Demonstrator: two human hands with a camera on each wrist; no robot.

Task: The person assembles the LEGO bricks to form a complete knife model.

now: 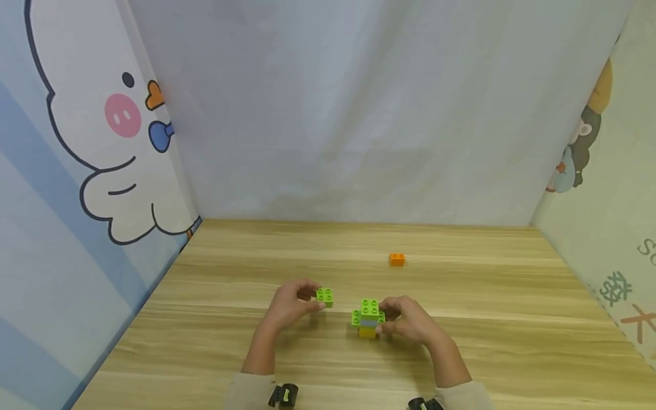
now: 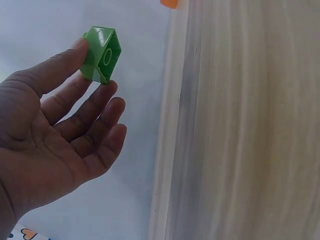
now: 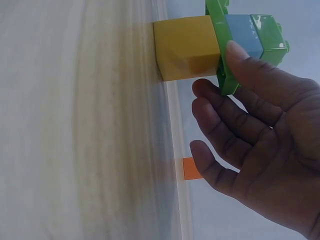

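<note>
My left hand (image 1: 293, 304) pinches a light green toy building brick (image 1: 324, 297) between thumb and fingertips. In the left wrist view the hollow underside of that green brick (image 2: 105, 55) faces sideways, held clear of the tabletop. To its right, my right hand (image 1: 408, 322) holds a small stack of bricks (image 1: 369, 310) by its side. The stack has a yellow block (image 3: 187, 47) at the bottom, a wider green piece (image 3: 222, 47) over it, then a blue-grey brick (image 3: 245, 35) and a green brick (image 3: 270, 39) on top. Whether the stack touches the table, I cannot tell.
An orange brick (image 1: 397, 260) lies on the wood-grain table (image 1: 230, 256), beyond the stack and a little right. A pale curtain (image 1: 348, 114) hangs along the back edge. Printed panels stand at the left (image 1: 77, 256) and right (image 1: 605, 239) sides.
</note>
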